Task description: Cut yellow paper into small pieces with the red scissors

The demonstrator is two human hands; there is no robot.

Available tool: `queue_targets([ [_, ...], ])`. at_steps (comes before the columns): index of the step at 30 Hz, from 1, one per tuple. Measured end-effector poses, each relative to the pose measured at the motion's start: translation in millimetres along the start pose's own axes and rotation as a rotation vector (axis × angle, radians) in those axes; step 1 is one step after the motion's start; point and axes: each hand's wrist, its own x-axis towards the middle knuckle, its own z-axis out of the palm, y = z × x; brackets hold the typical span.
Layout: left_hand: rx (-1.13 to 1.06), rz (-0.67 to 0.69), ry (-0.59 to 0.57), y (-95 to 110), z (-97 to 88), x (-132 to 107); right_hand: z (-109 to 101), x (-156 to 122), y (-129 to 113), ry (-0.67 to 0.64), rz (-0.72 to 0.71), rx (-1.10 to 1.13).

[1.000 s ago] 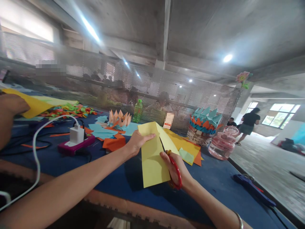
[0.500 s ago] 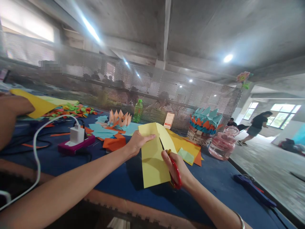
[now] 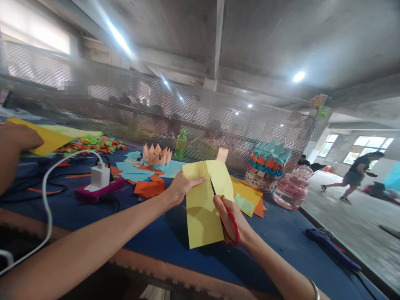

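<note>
Paper (image 3: 203, 212), pale yellow, folded, slit partway, pinched by left-hand fingers (image 3: 194, 182); right hand (image 3: 228, 221) clamped around red scissors (image 3: 234, 225).

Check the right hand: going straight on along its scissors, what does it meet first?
The uncut part of the folded yellow paper, just ahead of the blade tip of the red-handled scissors in the right hand. The left hand's fingertips lie close beside that line, though depth is unclear.

The yellow paper (image 3: 203, 208) is thin and matt. The scissors (image 3: 230, 223) have shiny red plastic handles (image 3: 233, 227) and a dark metal blade (image 3: 213, 188). The bench (image 3: 156, 241) has a smooth blue cloth top. The bottle (image 3: 180, 145) is glossy plastic.
</note>
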Motion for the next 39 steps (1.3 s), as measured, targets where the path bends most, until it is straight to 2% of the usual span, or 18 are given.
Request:
queue_targets([
  [9,0.009,0.03,-0.016,-1.4,4.3,-2.8,2.0,2.4,2.8,0.031,-0.005,-0.014],
  [18,-0.044,-0.015,-0.027,-1.3,4.8,-2.1,4.4,4.2,7.5,0.04,-0.061,-0.004],
  [30,-0.046,-0.029,-0.034,-3.3,5.0,-2.8,9.7,2.8,10.0,0.036,0.005,0.078],
  [34,-0.072,-0.061,-0.047,-3.5,3.9,-2.6,9.4,3.4,11.7,0.024,0.006,0.026],
  [39,-0.11,-0.123,-0.059,-2.6,2.0,-1.8,6.5,3.6,11.3,0.03,-0.068,-0.079],
])
